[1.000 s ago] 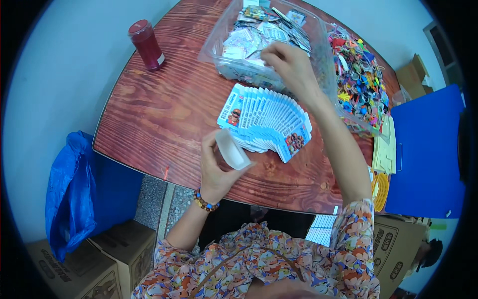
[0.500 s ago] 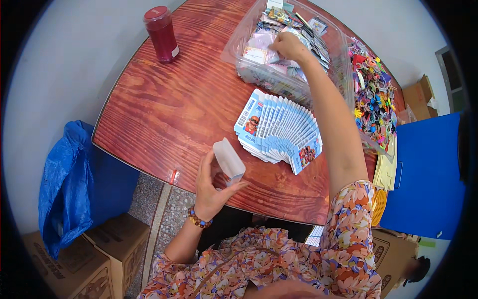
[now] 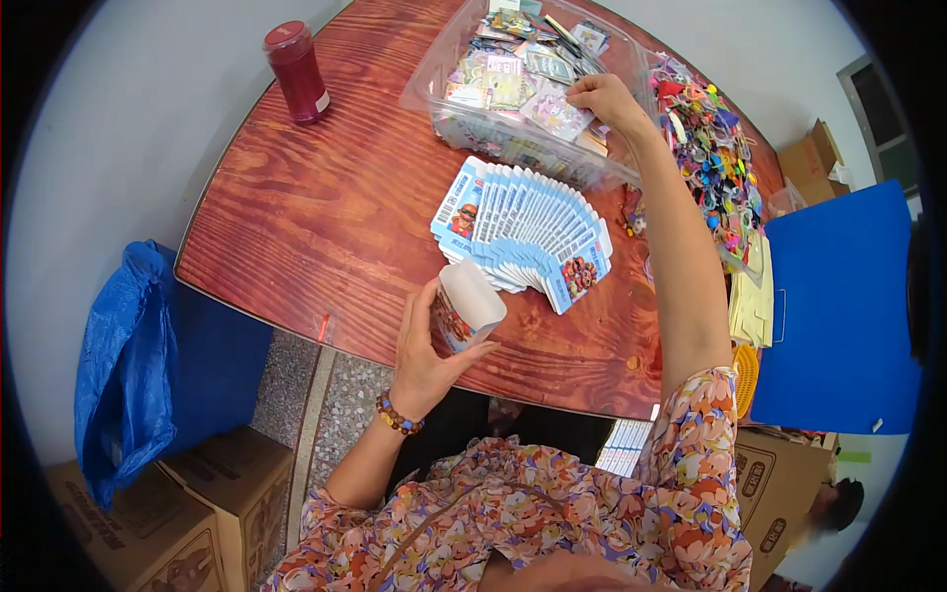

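My left hand (image 3: 426,360) grips a small paper box (image 3: 471,305) by its sides, thumb on the near side. The box's white open end faces up, and a coloured print shows on its wall. My right hand (image 3: 608,99) pinches the edge of a clear packet (image 3: 558,109) with a pale pink and purple print, over a clear plastic bin (image 3: 493,126) full of small packets and cards. Between the hands and the bin, a fan of flat light-blue boxes (image 3: 528,222) is spread on the table, just beyond the held box.
A heap of small colourful trinkets (image 3: 715,163) lies right of the bin. A dark red jar (image 3: 297,74) stands at the far left of the wooden table (image 3: 286,217). Yellow envelopes (image 3: 753,296) and a blue panel (image 3: 838,306) are at right; a blue bag (image 3: 128,365) hangs left.
My right hand has moved right within the bin with the packet in its fingers. My left hand has turned the box and brought it slightly nearer the fan. The view has shifted a little.
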`<action>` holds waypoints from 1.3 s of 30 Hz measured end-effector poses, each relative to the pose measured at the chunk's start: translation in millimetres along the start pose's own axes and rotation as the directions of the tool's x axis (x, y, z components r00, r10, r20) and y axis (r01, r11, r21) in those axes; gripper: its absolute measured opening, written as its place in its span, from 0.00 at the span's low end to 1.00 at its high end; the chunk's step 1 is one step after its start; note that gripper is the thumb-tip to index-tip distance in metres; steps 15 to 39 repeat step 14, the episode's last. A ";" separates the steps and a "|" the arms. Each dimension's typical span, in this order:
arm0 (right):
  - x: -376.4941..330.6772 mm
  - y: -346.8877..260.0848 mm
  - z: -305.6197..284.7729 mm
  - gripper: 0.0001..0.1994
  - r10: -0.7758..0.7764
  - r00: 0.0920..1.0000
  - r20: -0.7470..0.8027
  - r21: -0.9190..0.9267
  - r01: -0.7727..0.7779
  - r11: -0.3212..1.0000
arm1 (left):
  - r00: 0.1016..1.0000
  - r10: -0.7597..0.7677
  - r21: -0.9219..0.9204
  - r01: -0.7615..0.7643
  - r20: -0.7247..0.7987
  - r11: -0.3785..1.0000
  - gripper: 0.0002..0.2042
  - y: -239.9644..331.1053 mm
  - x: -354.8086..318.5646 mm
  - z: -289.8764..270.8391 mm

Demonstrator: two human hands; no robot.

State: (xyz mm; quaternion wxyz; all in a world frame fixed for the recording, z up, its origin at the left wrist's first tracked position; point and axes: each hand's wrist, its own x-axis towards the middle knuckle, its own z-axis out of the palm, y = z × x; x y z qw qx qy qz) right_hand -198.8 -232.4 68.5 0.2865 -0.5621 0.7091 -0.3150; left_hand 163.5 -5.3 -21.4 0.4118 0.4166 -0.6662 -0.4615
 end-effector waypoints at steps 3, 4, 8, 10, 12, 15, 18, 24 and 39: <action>-21.5 -9.3 -7.7 0.07 -0.051 0.996 -0.066 -0.068 0.047 0.997 | 0.996 0.083 0.085 -0.082 -0.013 0.993 0.42 8.4 4.8 5.3; -29.5 -17.8 -13.8 0.07 -0.240 0.955 -0.172 -0.168 0.211 0.963 | 0.993 0.120 0.133 -0.116 -0.019 0.984 0.41 10.0 5.8 7.1; -92.8 -55.9 -14.7 0.10 -0.478 0.860 -0.177 0.191 0.507 0.841 | 0.992 0.119 0.236 -0.104 -0.049 0.966 0.38 7.1 9.7 11.1; -160.4 -61.6 -18.4 0.03 -0.349 0.936 -0.031 0.155 0.350 0.924 | 0.987 0.160 0.198 -0.154 -0.012 0.968 0.38 10.0 14.9 15.4; -196.8 -65.1 -8.5 0.06 -0.445 0.888 0.116 -0.090 0.455 0.886 | 0.986 0.164 0.207 -0.164 0.017 0.964 0.38 17.0 16.2 23.5; -211.7 -64.0 -6.9 0.07 -0.507 0.853 0.125 -0.177 0.522 0.834 | 0.990 0.133 0.216 -0.142 0.055 0.966 0.38 24.5 16.3 33.2; -211.7 -64.0 -6.9 0.07 -0.507 0.853 0.125 -0.177 0.522 0.834 | 0.990 0.133 0.216 -0.142 0.055 0.966 0.38 24.5 16.3 33.2; -211.7 -64.0 -6.9 0.07 -0.507 0.853 0.125 -0.177 0.522 0.834 | 0.990 0.133 0.216 -0.142 0.055 0.966 0.38 24.5 16.3 33.2; -211.7 -64.0 -6.9 0.07 -0.507 0.853 0.125 -0.177 0.522 0.834 | 0.990 0.133 0.216 -0.142 0.055 0.966 0.38 24.5 16.3 33.2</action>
